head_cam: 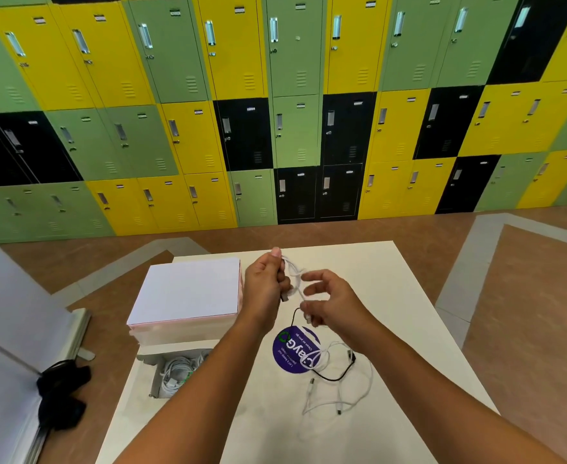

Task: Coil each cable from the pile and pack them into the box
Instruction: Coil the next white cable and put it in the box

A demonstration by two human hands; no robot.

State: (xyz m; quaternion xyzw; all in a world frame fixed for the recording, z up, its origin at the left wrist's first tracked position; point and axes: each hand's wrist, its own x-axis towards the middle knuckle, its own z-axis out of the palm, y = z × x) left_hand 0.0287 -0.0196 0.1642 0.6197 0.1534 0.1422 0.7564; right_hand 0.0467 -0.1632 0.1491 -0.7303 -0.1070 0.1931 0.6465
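Observation:
Above the white table [392, 296] my left hand [264, 285] grips a small coil of white cable [295, 279], thumb on top. My right hand [329, 301] is just right of it, lower fingers pinching the cable's loose end, index finger and thumb spread. On the table below lies a loose pile: a black cable [337, 375] and white cables [355, 390] tangled together. The open box [153, 380] sits at the table's left edge under my left forearm, with several coiled white cables [175, 373] inside.
The box's white lid [188, 289] rests left of my hands. A round purple sticker [292, 351] lies on the table under the pile. A black object [63, 393] lies on the floor at left. Coloured lockers [282, 112] fill the wall behind.

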